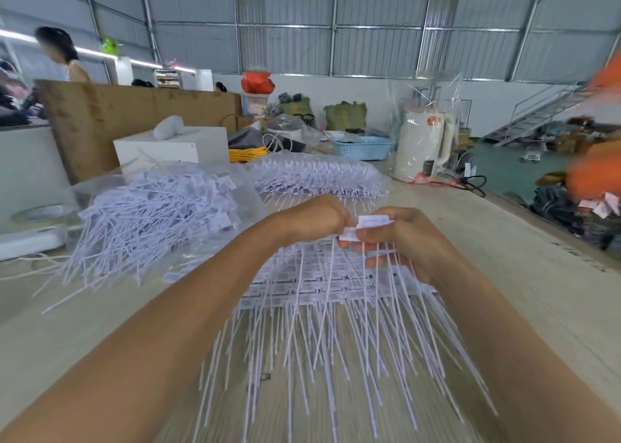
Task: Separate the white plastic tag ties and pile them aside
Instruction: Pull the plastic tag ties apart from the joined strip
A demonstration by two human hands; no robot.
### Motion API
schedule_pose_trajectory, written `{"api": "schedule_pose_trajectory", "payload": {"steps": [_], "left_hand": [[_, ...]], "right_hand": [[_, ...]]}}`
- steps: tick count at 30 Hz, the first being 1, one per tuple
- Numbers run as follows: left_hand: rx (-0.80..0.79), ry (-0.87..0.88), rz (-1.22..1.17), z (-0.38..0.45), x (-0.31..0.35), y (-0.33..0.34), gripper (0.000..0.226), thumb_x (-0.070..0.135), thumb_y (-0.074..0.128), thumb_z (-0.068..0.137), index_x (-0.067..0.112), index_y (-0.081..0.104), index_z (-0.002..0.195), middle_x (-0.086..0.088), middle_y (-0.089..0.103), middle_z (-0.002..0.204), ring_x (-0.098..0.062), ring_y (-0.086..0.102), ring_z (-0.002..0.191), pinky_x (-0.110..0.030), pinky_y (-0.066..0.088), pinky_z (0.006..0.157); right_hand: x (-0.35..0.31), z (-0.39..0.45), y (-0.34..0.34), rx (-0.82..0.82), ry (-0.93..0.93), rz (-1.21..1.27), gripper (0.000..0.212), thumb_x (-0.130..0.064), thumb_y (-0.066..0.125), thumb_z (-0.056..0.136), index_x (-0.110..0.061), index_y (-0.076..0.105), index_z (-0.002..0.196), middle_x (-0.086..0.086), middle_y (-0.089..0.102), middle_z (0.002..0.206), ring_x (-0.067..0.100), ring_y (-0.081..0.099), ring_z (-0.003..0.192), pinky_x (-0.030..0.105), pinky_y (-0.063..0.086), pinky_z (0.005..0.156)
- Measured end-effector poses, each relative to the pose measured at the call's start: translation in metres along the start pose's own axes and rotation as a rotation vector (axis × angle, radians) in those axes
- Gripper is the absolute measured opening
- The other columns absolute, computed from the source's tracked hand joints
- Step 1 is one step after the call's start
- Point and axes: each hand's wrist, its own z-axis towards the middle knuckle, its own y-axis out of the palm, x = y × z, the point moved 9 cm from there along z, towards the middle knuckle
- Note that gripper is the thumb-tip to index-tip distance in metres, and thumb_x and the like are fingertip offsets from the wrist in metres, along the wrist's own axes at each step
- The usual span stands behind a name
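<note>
Head view: kettle (pixel 424 147) beyond tie pile (pixel 151 221)

A white strip of joined tag ties (pixel 322 284) hung with tails toward the viewer. Loose ties (pixel 148 221) lay piled at left; a bagged bundle (pixel 319 177) sat behind.

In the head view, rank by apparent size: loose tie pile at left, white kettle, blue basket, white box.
1. loose tie pile
2. white box and white kettle look alike; unranked
3. blue basket
Depth differs, so true sizes stay unsure.
</note>
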Motion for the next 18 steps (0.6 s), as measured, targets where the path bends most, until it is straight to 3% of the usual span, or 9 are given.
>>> {"api": "schedule_pose_trajectory", "payload": {"steps": [3,6,8,12,14,18], "left_hand": [[-0.027,0.019,0.02,-0.001,0.0,0.003,0.015,-0.002,0.055,0.086,0.012,0.059,0.093,0.0,0.055,0.082,-0.01,0.048,0.071,-0.021,0.037,0.063],[0.055,0.032,-0.058,-0.002,-0.007,-0.008,0.017,0.005,0.062,0.086,0.016,0.054,0.097,0.002,0.055,0.091,-0.008,0.052,0.076,-0.014,0.043,0.067],[0.081,0.001,-0.023,-0.001,-0.014,-0.013,0.007,0.014,0.065,0.087,0.015,0.061,0.093,0.002,0.06,0.09,-0.011,0.057,0.083,-0.02,0.045,0.076],[0.08,-0.034,0.024,0.0,-0.021,-0.013,0.017,0.018,0.065,0.087,0.002,0.071,0.088,-0.011,0.069,0.091,-0.019,0.062,0.086,-0.034,0.048,0.086],[0.093,-0.005,0.016,-0.001,-0.019,-0.013,0.014,0.015,0.066,0.086,0.002,0.07,0.084,-0.006,0.068,0.081,-0.016,0.062,0.081,-0.034,0.049,0.085],[0.107,0.016,-0.052,-0.003,-0.018,-0.014,0.007,0.011,0.068,0.084,0.005,0.071,0.08,0.004,0.066,0.071,-0.011,0.061,0.075,-0.034,0.05,0.084]], "right_hand": [[0.002,0.001,0.007,0.003,-0.024,0.018,0.016,0.004,0.071,0.075,0.001,0.067,0.09,0.018,0.071,0.076,0.027,0.07,0.065,0.035,0.058,0.056],[-0.004,0.002,0.001,0.078,-0.08,0.026,0.012,0.007,0.071,0.074,-0.002,0.066,0.079,0.009,0.066,0.062,0.018,0.063,0.05,0.031,0.056,0.051],[-0.007,0.003,-0.004,0.119,-0.11,0.058,0.015,0.009,0.071,0.074,-0.004,0.065,0.077,0.006,0.067,0.062,0.016,0.061,0.049,0.029,0.056,0.049],[-0.007,0.002,-0.001,0.089,-0.135,-0.012,0.016,0.006,0.073,0.074,0.001,0.067,0.087,0.017,0.067,0.079,0.023,0.063,0.062,0.032,0.059,0.055],[-0.006,0.001,0.001,0.059,-0.126,-0.079,0.021,0.005,0.074,0.074,0.007,0.066,0.093,0.019,0.066,0.081,0.023,0.064,0.063,0.033,0.059,0.057],[-0.008,0.001,-0.002,0.091,-0.138,-0.185,0.015,0.002,0.077,0.071,-0.001,0.068,0.083,0.012,0.064,0.071,0.021,0.062,0.058,0.034,0.057,0.054]]}}
